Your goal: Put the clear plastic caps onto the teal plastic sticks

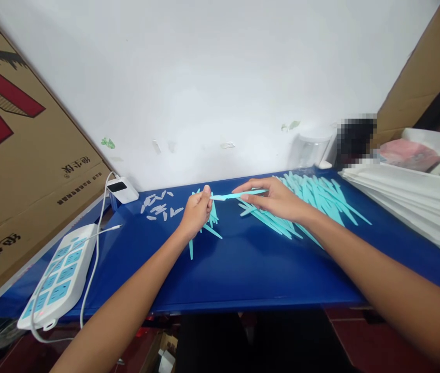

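Note:
A thin turquoise eyebrow razor (225, 197) is held level above the table between my two hands. My left hand (196, 213) is closed, its thumb and finger pinching the razor's pale blade end. My right hand (280, 199) grips the handle with thumb and fingers. Behind and under my left hand lies a small heap of similar turquoise razors (212, 229), partly hidden by the hand. A larger pile of turquoise razors (321, 191) spreads behind and beneath my right hand. Several small translucent caps (159, 209) lie scattered left of my left hand.
A blue-covered table (243, 280) meets a white wall. At left are a power strip (58, 274), a white cable, a small white device (122, 189) and a large cardboard box (29, 155). A clear jar (313, 150) and stacked white sheets (406, 202) stand at right.

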A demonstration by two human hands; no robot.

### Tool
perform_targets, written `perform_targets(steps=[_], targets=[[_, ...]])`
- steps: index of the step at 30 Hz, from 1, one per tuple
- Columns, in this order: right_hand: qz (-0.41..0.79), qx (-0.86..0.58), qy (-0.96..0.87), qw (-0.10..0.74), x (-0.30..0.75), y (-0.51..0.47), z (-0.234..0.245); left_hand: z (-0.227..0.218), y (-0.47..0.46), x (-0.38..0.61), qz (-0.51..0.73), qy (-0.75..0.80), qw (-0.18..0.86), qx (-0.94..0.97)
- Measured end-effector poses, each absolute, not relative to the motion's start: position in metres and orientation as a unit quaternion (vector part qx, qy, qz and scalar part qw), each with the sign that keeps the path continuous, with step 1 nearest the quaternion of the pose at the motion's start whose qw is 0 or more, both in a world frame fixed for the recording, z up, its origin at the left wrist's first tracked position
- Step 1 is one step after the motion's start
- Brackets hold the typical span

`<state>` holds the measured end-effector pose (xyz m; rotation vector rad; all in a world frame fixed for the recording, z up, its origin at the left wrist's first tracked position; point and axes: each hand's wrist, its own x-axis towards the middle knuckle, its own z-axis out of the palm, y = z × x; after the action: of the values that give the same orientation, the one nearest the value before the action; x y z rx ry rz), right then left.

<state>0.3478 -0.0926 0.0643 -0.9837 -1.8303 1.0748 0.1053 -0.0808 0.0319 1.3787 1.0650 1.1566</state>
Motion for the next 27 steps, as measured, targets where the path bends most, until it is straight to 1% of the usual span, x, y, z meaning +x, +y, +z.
perform_targets(steps=[6,13,16,18,21,24,27], targets=[[0.405,-0.395,-0.726,0.39,0.342,-0.096,0.062,0.025,-0.08,0.104,0.489,0.431,0.46,0.603],[0.416,-0.392,-0.723,0.388,0.343,-0.094,0.059,0.023,-0.079,0.104,0.474,0.439,0.456,0.612],[0.408,-0.419,-0.716,0.381,0.35,-0.09,0.064,0.024,-0.078,0.108,0.477,0.44,0.474,0.595],[0.35,-0.451,-0.723,0.39,0.357,-0.084,0.066,0.026,-0.077,0.108,0.478,0.441,0.517,0.555],[0.198,-0.514,-0.738,0.39,0.372,-0.069,0.062,0.032,-0.074,0.101,0.478,0.422,0.613,0.467],[0.06,-0.585,-0.74,0.327,0.385,-0.056,0.052,0.041,-0.07,0.089,0.494,0.383,0.677,0.388],[-0.016,-0.598,-0.763,0.246,0.391,-0.051,0.044,0.047,-0.067,0.081,0.521,0.377,0.673,0.365]])
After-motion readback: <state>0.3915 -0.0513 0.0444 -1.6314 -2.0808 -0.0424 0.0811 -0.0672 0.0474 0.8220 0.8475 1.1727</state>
